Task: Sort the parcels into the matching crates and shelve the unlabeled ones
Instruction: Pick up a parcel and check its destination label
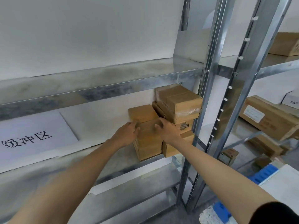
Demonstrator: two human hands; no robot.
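White paper sign with three black printed characters, flat against the white wall. It sits toward the left edge of the galvanised steel rack, between two of its shelves.

Second grey steel rack just to the right, uprights punched with holes.
- Top visible shelf, right edge: brown cardboard carton.
- One shelf down: long brown cardboard carton with a white printed label on its top face. Text too small to read.
- Below that: smaller brown boxes, blurred.

Lower right corner: white flat slab resting on a blue ribbed plastic piece. Cannot tell what that piece is.
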